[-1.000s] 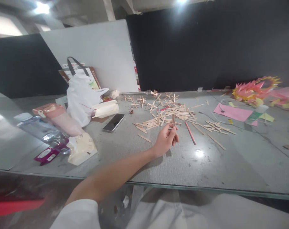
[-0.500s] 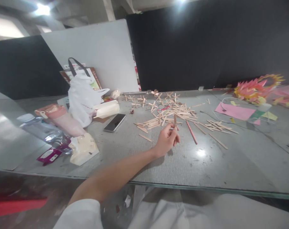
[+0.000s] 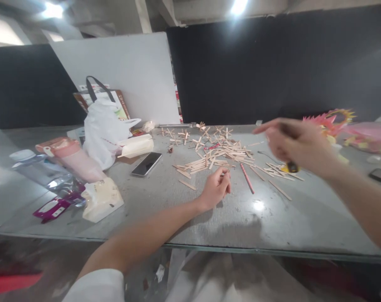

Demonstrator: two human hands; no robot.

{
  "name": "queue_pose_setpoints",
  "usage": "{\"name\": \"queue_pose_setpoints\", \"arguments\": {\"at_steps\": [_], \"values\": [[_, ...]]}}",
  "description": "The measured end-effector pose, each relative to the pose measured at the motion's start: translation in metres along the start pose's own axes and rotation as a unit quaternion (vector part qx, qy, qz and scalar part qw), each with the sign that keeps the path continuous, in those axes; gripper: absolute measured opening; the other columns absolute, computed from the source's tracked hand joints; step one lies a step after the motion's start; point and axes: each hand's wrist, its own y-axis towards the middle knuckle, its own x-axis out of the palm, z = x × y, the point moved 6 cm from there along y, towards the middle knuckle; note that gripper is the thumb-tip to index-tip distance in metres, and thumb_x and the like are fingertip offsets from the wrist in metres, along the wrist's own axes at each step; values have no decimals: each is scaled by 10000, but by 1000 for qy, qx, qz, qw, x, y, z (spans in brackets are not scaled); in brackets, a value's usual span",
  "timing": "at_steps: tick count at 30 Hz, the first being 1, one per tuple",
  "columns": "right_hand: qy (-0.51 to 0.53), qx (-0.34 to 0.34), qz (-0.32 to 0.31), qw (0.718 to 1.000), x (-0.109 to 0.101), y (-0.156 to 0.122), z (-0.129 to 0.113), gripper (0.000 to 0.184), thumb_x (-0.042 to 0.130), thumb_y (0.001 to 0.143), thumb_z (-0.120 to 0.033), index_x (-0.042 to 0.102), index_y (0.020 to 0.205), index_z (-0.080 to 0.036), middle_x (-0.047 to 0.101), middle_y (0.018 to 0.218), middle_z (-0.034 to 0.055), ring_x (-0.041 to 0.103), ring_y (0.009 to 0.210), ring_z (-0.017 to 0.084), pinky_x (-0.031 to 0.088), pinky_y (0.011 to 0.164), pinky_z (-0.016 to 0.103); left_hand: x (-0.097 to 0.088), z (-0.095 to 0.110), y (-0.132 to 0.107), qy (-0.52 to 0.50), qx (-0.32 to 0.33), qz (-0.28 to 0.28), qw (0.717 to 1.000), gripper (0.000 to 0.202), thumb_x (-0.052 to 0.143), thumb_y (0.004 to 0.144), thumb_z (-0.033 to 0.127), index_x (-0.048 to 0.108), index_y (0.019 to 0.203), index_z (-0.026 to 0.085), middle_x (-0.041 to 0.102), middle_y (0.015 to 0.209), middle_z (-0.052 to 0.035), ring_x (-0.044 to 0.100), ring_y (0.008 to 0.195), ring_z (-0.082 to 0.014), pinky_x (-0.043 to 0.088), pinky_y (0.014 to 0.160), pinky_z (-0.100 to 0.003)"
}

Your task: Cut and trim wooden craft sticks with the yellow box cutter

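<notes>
My left hand [image 3: 216, 188] rests on the grey table [image 3: 272, 226] with its fingers pinched shut on a short wooden stick. Just beyond it lies a loose pile of wooden sticks [image 3: 221, 153], some glued into crosses, and a red pencil [image 3: 247, 178] lies to its right. My right hand [image 3: 299, 144] hovers above the table at the right, blurred by motion. Its index finger points left while the other fingers wrap a dark tool with a yellow tip [image 3: 292, 167].
A black phone [image 3: 146, 163], a white plastic bag [image 3: 102, 130], a pink bottle [image 3: 73, 157], a clear bottle [image 3: 39, 170], a tissue pack [image 3: 100, 199] and a purple packet [image 3: 52, 208] crowd the left. A pink and yellow paper craft [image 3: 331, 119] sits far right.
My right hand has come into view from the right, holding the dark tool. My left hand has stayed in place, with the stick tipped lower. The camera has shifted slightly.
</notes>
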Motion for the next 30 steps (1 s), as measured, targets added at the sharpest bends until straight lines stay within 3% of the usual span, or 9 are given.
{"name": "queue_pose_setpoints", "arguments": {"at_steps": [1,3,7,13,18,27,30], "values": [[-1,21,-33,999,14,-2,7,404,569,1059,-546,745,1108,-186,556,613,-27,497,510,109,411,488,252,1,1,-1,19,5,-13,1000,395,517,1023,610,495,924,228,586,591,64,453,420,-82,372,473,-215],[4,63,-91,994,44,-9,25,482,584,1006,-646,733,954,-191,410,500,-67,368,436,103,292,433,270,2,4,-2,58,17,-38,997,380,504,1037,580,517,910,222,598,614,52,469,450,-83,386,505,-219],[-4,62,-118,991,79,-27,51,556,537,981,-714,636,759,-214,451,522,-43,416,462,124,320,477,286,6,9,-5,107,37,-76,991,354,470,1057,521,539,881,221,619,637,30,483,492,-96,392,532,-229],[0,55,-109,993,85,-40,56,498,500,1011,-636,643,776,-220,540,571,-19,491,485,144,381,525,289,5,13,-6,104,27,-68,992,493,370,1077,598,494,781,224,604,621,11,502,512,-109,410,542,-242],[11,61,-90,994,90,-44,53,487,491,1020,-618,651,797,-215,560,533,-15,478,501,152,390,547,290,3,14,-5,98,14,-45,994,495,538,1004,653,487,760,225,551,564,45,478,486,-100,384,510,-236],[24,50,-100,993,92,-52,49,522,479,1038,-638,682,827,-206,503,533,-35,447,492,134,352,533,281,-3,10,-1,-110,-8,32,993,502,573,966,681,512,794,213,557,539,44,444,387,-82,326,393,-220],[25,41,-106,993,96,-54,46,543,476,1033,-655,696,822,-205,432,522,-51,381,476,124,317,506,278,-8,6,4,-178,-8,46,983,535,479,970,732,514,831,217,577,544,28,462,389,-103,317,388,-228]]}}
